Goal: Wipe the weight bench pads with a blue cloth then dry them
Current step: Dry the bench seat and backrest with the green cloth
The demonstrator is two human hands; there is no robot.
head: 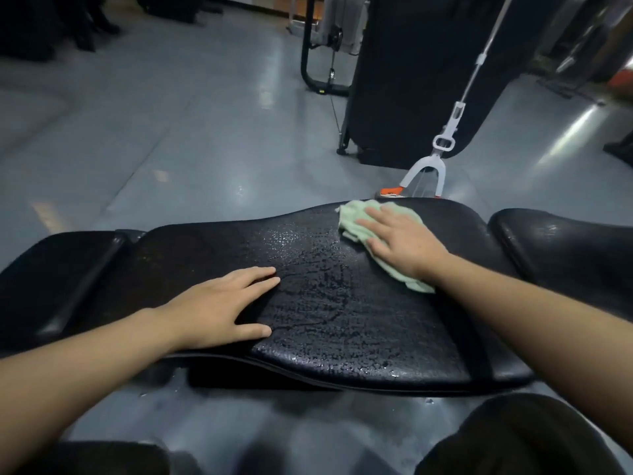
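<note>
A long black weight bench pad [329, 303] lies across the view, its cracked surface glistening wet in the middle. My right hand [402, 241] presses flat on a pale green cloth [356, 219] at the pad's far right side. On the pad's near left part my left hand [226, 303] rests flat, fingers spread, holding nothing. A smaller black pad [61, 279] adjoins on the left and another [561, 248] on the right. No blue cloth is in view.
A white mop with an orange part [428, 173] stands on the grey floor just behind the bench. Behind it rises a large black padded machine [411, 80] with a cable frame [325, 56]. My dark-clad knees [513, 437] fill the bottom edge.
</note>
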